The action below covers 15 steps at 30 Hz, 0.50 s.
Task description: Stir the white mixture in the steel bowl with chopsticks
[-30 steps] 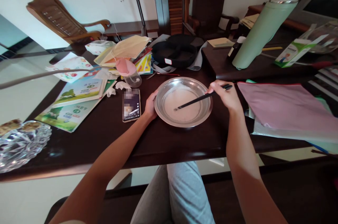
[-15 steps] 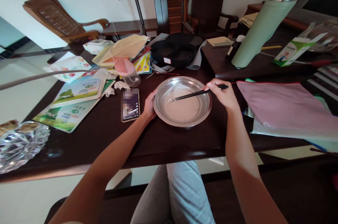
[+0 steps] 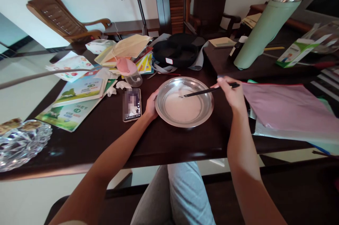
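Observation:
A round stainless steel basin stands on the dark table in front of me, with a pale, milky liquid in its bottom. My left hand grips the basin's left rim, its fingers partly hidden behind the wall. In my right hand is a pair of black chopsticks, held pinched near the thick end. They reach over the right rim, tips low at the liquid's surface near the middle. Left of the basin lies a phone with a lit screen.
Beyond the phone are crumpled tissues and a pink-topped cup. Booklets and a glass dish lie at left. A black bag sits behind the basin. At right are a pink folder and a tall green thermos.
My right hand has moved to the right, drawing the chopstick tips rightward through the basin. My left hand stays on the rim. The whole view has shifted slightly.

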### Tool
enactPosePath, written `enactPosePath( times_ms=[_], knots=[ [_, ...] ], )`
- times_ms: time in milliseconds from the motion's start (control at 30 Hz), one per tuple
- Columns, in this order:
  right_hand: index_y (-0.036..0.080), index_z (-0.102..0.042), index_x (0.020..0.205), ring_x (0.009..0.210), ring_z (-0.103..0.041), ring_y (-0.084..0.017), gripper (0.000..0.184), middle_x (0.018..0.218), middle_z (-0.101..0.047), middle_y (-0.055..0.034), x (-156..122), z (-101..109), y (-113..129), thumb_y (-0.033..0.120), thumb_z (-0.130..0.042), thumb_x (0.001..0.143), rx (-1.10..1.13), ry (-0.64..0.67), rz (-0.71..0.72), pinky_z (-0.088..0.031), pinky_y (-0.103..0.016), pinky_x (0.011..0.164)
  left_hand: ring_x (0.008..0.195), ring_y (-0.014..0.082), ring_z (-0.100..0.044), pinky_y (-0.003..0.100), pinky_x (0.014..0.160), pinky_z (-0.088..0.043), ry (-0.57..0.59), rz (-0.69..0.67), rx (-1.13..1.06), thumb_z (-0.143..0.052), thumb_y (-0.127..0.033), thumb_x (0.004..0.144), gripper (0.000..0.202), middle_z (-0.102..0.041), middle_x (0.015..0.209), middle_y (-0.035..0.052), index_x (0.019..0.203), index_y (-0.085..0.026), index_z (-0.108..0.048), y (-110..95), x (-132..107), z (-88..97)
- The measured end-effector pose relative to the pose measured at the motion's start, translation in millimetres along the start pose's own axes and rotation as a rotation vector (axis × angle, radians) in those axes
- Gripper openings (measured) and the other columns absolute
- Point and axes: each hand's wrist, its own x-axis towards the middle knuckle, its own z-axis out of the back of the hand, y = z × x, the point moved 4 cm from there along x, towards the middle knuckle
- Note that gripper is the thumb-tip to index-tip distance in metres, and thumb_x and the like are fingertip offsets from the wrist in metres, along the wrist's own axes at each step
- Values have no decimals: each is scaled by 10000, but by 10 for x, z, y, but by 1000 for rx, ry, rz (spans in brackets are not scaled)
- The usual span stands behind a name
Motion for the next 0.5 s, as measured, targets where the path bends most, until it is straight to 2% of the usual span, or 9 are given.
enactPosePath(
  times_ms=[67,100,200,267,333,433,500],
  knots=[
    [255,-662,550,611,-699,-206,536,568,-703,-5,0,72,-38,710,-714,827,36,-75,-24,-555,-368,732,966,288,-749,372,877,-594,-5,7,1,-766,-373,746,194,-767,778,31,780,-188,-719,-2,-5,-4],
    [255,-651,538,595,-693,-204,540,552,-689,-4,-3,70,-45,702,-710,836,52,-58,-32,-555,-367,719,964,288,-749,371,874,-595,-9,8,2,-768,-372,748,193,-767,779,31,777,-188,-717,-4,-8,-5],
    [257,-703,588,649,-724,-217,497,603,-723,-11,-21,-57,-14,696,-734,818,47,132,-21,-568,-370,740,948,282,-751,368,855,-598,-23,2,13,-751,-357,767,169,-771,792,27,796,-193,-723,-12,-16,-10],
    [257,-741,646,728,-750,-235,478,677,-767,-21,-26,-126,13,710,-742,800,11,207,5,-578,-381,781,938,280,-752,369,849,-600,-36,4,19,-742,-360,781,163,-774,797,25,808,-199,-728,-13,-20,-11],
    [260,-745,663,755,-753,-239,476,709,-785,-21,-12,-99,13,716,-739,798,-21,150,27,-578,-390,803,943,287,-754,377,849,-602,-39,16,17,-739,-370,787,173,-778,804,31,815,-200,-732,-12,-25,-16],
    [266,-682,585,648,-718,-226,513,618,-738,-16,9,53,-29,717,-708,826,-15,-50,18,-575,-398,759,978,294,-754,381,863,-602,-20,19,5,-735,-362,786,173,-791,846,42,826,-194,-738,-18,-32,-32],
    [269,-640,538,585,-695,-223,545,557,-693,-12,7,90,-41,719,-689,841,16,-80,5,-573,-402,717,996,291,-752,374,878,-597,-15,10,5,-736,-351,782,164,-793,862,41,822,-192,-737,-25,-34,-35]
  ],
)
